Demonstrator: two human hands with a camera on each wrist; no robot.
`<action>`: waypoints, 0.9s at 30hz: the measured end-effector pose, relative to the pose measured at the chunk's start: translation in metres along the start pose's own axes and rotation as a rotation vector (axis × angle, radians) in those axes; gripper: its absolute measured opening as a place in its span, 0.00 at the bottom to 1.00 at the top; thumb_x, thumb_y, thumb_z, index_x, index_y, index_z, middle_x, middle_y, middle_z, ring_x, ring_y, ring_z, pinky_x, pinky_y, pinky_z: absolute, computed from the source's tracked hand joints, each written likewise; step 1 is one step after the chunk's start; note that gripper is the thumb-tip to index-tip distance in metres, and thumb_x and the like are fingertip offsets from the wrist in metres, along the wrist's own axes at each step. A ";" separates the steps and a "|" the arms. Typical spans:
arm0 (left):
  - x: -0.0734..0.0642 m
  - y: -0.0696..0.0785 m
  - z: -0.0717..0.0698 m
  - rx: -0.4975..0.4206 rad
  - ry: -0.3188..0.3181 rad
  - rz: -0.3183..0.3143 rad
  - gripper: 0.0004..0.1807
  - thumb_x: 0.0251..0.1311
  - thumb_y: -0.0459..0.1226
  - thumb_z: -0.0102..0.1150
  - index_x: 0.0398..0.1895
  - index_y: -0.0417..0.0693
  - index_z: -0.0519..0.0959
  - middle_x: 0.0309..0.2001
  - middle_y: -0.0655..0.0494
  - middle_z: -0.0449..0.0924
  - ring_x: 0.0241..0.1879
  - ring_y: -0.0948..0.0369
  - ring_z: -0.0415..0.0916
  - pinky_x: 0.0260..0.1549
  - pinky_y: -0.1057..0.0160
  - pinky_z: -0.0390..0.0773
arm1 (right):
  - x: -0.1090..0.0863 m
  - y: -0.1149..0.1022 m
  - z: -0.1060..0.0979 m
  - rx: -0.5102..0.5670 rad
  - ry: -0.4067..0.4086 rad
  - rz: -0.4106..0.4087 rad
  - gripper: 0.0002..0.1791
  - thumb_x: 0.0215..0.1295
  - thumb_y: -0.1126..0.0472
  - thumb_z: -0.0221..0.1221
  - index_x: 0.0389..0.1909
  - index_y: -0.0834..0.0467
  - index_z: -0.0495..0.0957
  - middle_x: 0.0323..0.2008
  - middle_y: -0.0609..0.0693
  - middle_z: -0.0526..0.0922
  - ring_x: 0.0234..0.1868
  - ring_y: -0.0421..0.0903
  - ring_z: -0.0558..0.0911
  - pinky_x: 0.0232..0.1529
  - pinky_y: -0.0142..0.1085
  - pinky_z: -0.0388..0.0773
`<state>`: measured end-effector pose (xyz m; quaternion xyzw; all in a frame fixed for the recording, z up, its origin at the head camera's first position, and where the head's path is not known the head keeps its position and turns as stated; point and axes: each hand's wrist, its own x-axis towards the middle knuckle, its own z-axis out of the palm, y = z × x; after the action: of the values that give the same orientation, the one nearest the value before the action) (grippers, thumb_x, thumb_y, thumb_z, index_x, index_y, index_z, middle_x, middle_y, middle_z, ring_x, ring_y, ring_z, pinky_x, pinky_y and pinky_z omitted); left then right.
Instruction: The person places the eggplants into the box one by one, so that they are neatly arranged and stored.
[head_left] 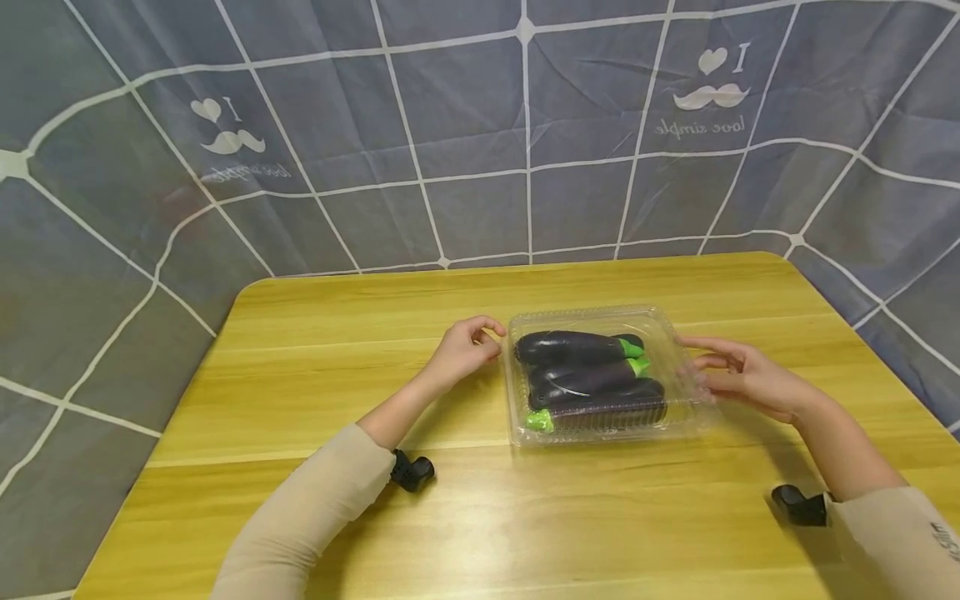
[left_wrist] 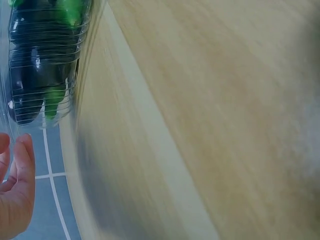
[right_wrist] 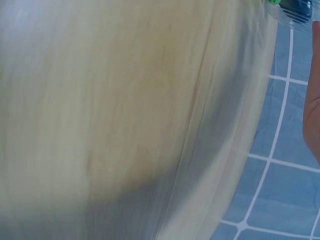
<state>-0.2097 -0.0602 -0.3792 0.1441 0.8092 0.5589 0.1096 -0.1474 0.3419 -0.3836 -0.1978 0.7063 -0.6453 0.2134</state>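
A clear plastic clamshell box point(head_left: 662, 333) with ribbed sides sits on the table, lid over several dark purple eggplants point(head_left: 570, 344) with green caps. They lie sideways, stacked close together. Just left of the box is my left hand point(head_left: 467, 350), fingers loosely bent and nothing between them. The left wrist view has its fingertips point(left_wrist: 25, 145) close below the box's end point(left_wrist: 62, 112). My right hand point(head_left: 753, 382) reaches the box's right edge with fingers extended, fingertips right at the plastic. Only part of that hand point(right_wrist: 313, 105) shows in the right wrist view.
The yellow wood-grain table point(head_left: 465, 533) has rounded far corners. Behind it and along both sides hangs a grey curtain point(head_left: 472, 208) with white grid lines. Black wrist-worn devices point(head_left: 412, 471) stick out at both sleeve cuffs.
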 end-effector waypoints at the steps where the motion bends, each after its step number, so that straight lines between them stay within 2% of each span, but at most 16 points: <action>1: 0.000 0.000 0.000 0.001 -0.005 0.000 0.11 0.55 0.26 0.52 0.42 0.40 0.77 0.31 0.35 0.77 0.34 0.41 0.75 0.32 0.55 0.75 | -0.001 0.000 -0.001 0.010 0.002 0.010 0.30 0.68 0.74 0.45 0.64 0.41 0.67 0.45 0.45 0.79 0.36 0.40 0.80 0.35 0.34 0.79; 6: -0.002 -0.001 -0.001 -0.007 -0.018 -0.011 0.12 0.55 0.26 0.53 0.43 0.41 0.77 0.28 0.41 0.77 0.33 0.42 0.75 0.32 0.56 0.75 | -0.006 -0.004 0.000 0.049 -0.001 0.058 0.25 0.73 0.69 0.41 0.62 0.40 0.69 0.44 0.47 0.75 0.35 0.41 0.80 0.36 0.34 0.80; 8: -0.002 -0.001 -0.001 -0.011 -0.019 -0.011 0.12 0.55 0.26 0.54 0.43 0.41 0.77 0.28 0.41 0.77 0.33 0.42 0.75 0.32 0.56 0.75 | -0.007 -0.007 0.001 0.041 -0.007 0.072 0.25 0.74 0.68 0.40 0.62 0.41 0.68 0.45 0.49 0.73 0.35 0.42 0.80 0.36 0.35 0.80; 14: -0.003 0.000 -0.001 0.010 -0.025 -0.014 0.13 0.56 0.27 0.54 0.45 0.41 0.76 0.30 0.37 0.77 0.32 0.42 0.75 0.28 0.62 0.73 | -0.010 -0.012 0.003 -0.009 -0.046 0.112 0.28 0.73 0.68 0.40 0.65 0.36 0.62 0.48 0.48 0.77 0.36 0.43 0.80 0.37 0.40 0.80; 20: -0.003 0.001 -0.001 -0.013 -0.040 -0.032 0.15 0.57 0.27 0.54 0.50 0.38 0.75 0.32 0.35 0.77 0.34 0.39 0.75 0.35 0.50 0.74 | -0.010 -0.013 0.003 0.071 -0.149 0.063 0.31 0.72 0.72 0.38 0.68 0.38 0.58 0.51 0.48 0.77 0.39 0.45 0.81 0.40 0.40 0.80; 27: -0.005 0.001 -0.001 -0.043 -0.039 -0.045 0.16 0.56 0.26 0.54 0.49 0.40 0.75 0.29 0.42 0.76 0.35 0.42 0.77 0.39 0.53 0.78 | -0.009 -0.014 0.007 0.101 -0.176 0.050 0.34 0.70 0.75 0.38 0.69 0.40 0.53 0.49 0.51 0.76 0.37 0.45 0.80 0.39 0.42 0.80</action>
<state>-0.2048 -0.0625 -0.3779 0.1345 0.7978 0.5706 0.1409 -0.1366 0.3401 -0.3699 -0.2249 0.6560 -0.6547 0.3007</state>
